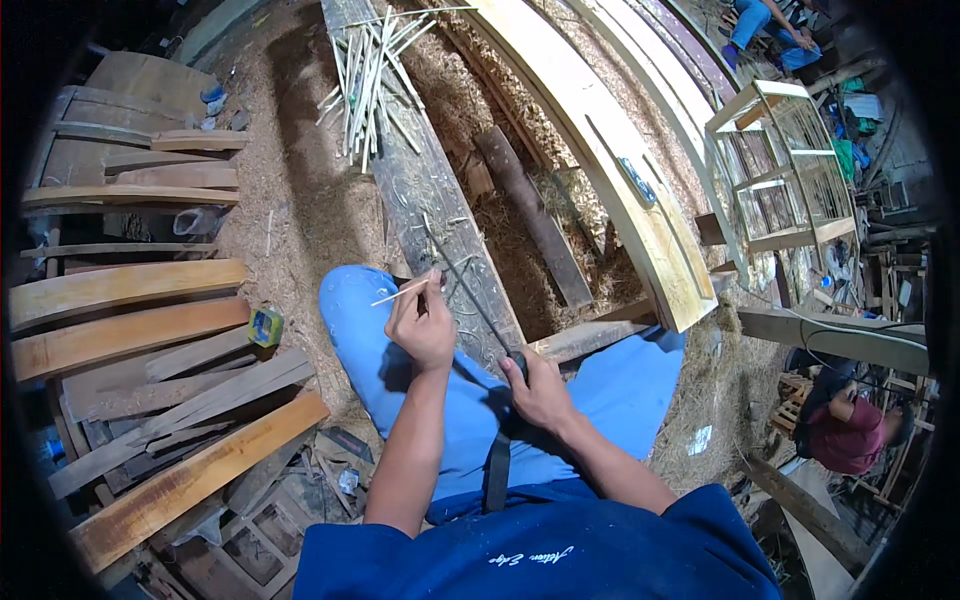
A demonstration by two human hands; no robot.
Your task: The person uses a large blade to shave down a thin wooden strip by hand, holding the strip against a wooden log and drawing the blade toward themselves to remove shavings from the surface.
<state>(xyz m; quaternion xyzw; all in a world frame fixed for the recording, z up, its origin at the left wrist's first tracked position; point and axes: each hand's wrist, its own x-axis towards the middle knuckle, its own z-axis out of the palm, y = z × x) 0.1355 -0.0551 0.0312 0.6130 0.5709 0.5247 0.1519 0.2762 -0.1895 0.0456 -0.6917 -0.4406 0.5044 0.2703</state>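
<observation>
At the near end of the tabletop (420, 190), the left hand (425, 325) held a thin stick (397, 293) in a pinched grip, apparently for control; the right hand (542, 388) wrapped its grip around a long tool (470, 290), presumably for steadiness. Loose sticks (370, 90) lay farther along, likely for clearance.

Left: stack of curved planks (130, 285), pale to orange, small yellow-green object (266, 327) near the plank ends. Sawdust (250, 150) over the floor on the far left. Far right: long pale beam (600, 125), blue-and-black object (637, 180) lying on it. Barred wooden frame (800, 236) right of that. Person in dark red shirt (850, 437) on the right; another in blue (750, 25) at the far right.
</observation>
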